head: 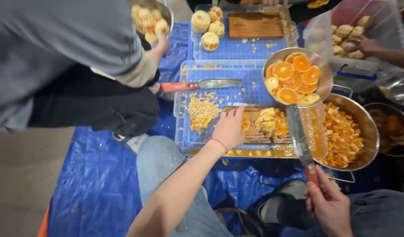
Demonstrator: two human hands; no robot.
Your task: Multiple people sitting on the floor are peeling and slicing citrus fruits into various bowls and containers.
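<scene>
— Orange flesh everywhere. What is the left hand doing?

— It lies fingers spread on the wooden cutting board, pressing a piece of peeled orange at the board's left end. More cut orange pieces are heaped just beside it on the same board.

— And the right hand?

— Clamped round the red handle of a cleaver, low on the right. The blade slants up across the board's right end, next to the pile.

— So the hands are apart?

— Well apart, with the board between them.

— Where does the board sit?

— On an upturned clear plastic crate with a blue grid, resting on a blue tarp. A mound of pale chopped bits lies on the grid, left of the board.

— What else is near?

— A second red-handled knife at the crate's far edge, a steel bowl of orange slices above the board, and a big steel basin of chopped orange to the right. Another person in a grey sleeve leans in at upper left, and someone's hand reaches into a bin of peeled fruit at upper right.
</scene>
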